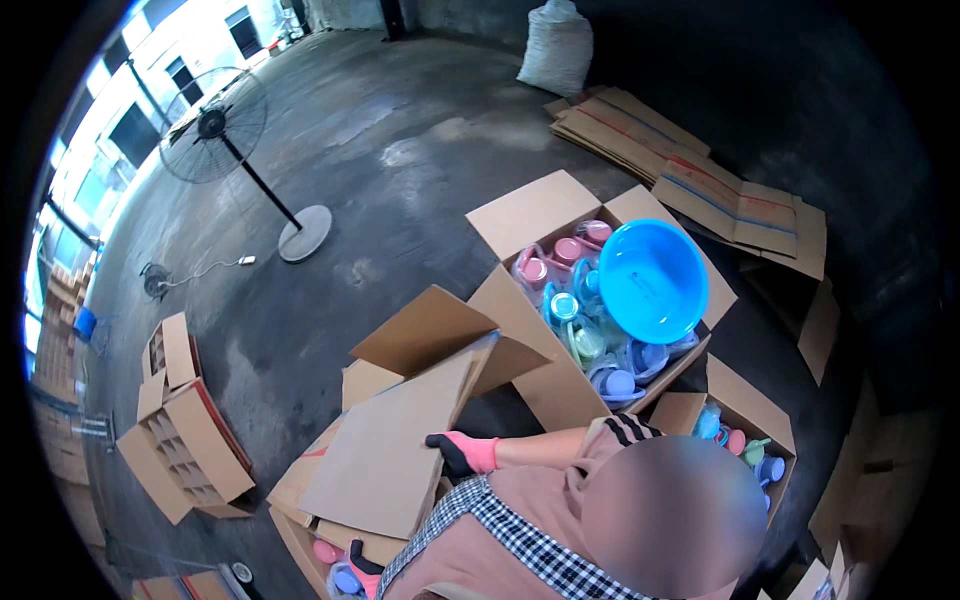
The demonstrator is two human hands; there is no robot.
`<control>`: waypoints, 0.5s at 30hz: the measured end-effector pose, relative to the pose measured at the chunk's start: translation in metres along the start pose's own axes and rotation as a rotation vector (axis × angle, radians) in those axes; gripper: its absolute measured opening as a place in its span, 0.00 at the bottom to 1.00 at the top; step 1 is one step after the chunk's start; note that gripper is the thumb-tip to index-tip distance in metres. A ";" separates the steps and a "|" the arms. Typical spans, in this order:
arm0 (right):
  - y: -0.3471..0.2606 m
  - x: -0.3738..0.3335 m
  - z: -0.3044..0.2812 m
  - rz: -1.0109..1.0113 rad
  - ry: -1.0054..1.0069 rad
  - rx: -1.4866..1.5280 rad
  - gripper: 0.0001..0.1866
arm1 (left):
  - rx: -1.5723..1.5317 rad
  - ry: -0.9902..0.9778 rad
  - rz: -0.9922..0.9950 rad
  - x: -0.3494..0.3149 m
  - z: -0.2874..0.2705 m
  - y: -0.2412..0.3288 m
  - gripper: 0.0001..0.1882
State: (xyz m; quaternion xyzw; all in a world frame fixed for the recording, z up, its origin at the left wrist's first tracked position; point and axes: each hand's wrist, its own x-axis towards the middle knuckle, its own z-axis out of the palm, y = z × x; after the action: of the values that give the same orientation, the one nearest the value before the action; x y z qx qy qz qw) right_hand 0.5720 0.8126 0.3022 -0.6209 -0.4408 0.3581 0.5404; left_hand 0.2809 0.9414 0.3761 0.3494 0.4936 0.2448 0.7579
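My right hand, in a pink and black glove, is closed on the right edge of a flat brown cardboard sheet. The sheet slants over an open carton at the lower left. Inside that carton's near corner, pink and blue-purple plastic-wrapped bottles peek out. My left hand, gloved likewise, is low beside these bottles, one dark finger against a cardboard edge. The rest of its fingers are hidden. Raised carton flaps rise behind the sheet.
Right of centre, a large open carton holds wrapped bottles and a blue basin. A smaller carton of bottles sits nearer. Flattened cartons, a white sack, a standing fan and a divided carton surround me.
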 end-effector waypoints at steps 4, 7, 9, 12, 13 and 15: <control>-0.017 0.040 -0.009 -0.149 -0.007 0.045 0.15 | -0.003 -0.017 0.054 0.021 0.010 0.025 0.20; -0.064 0.089 -0.003 0.765 0.110 1.505 0.16 | -0.015 -0.076 0.125 0.047 0.011 0.052 0.21; -0.036 0.121 0.025 0.329 -0.169 0.906 0.17 | -0.035 -0.107 0.212 0.048 0.000 0.079 0.21; 0.020 0.147 0.015 -0.026 -0.099 0.479 0.18 | -0.023 -0.166 0.218 0.091 0.021 0.090 0.22; -0.023 0.148 0.003 0.388 -0.341 1.169 0.20 | -0.004 -0.051 0.231 0.089 0.027 0.091 0.22; -0.084 0.152 -0.021 0.845 -0.182 1.512 0.24 | -0.050 0.020 0.253 0.102 0.022 0.093 0.25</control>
State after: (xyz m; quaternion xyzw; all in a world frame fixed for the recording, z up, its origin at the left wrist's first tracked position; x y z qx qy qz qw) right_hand 0.6316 0.9494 0.3927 -0.1762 0.1412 0.7735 0.5922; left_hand 0.3389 1.0672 0.3944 0.3872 0.4468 0.3542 0.7245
